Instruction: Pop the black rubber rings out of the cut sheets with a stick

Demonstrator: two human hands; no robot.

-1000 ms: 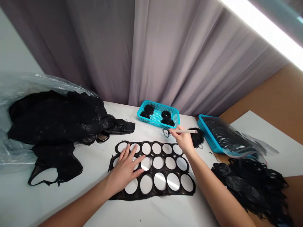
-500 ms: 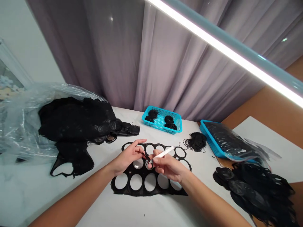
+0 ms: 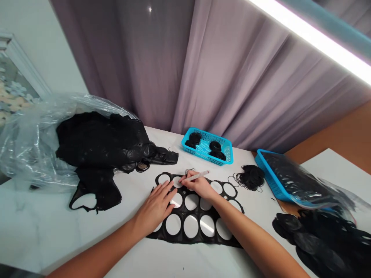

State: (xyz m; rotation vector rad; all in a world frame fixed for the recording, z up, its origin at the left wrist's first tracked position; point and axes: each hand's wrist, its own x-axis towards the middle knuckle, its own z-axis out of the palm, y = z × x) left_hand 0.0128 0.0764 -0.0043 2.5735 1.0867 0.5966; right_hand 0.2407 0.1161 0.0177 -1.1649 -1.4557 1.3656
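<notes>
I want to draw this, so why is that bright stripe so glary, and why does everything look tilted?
In the head view, the long light strip glares white and slants across the top corner. In the head view, glare also streaks through one hole in the black cut-out sheet, and the white table looks tilted.

Left of the work: transparent plastic bag holding bunched black cut sheets, on white marble surface. Far edge: teal mesh basket with black coils. Right: loose black coil pile just beside second teal basket, which carries a zip bag of black pieces. Lower right: black sheet heap. Behind: mauve curtain, LED strip light, floral panel, tan board.
</notes>
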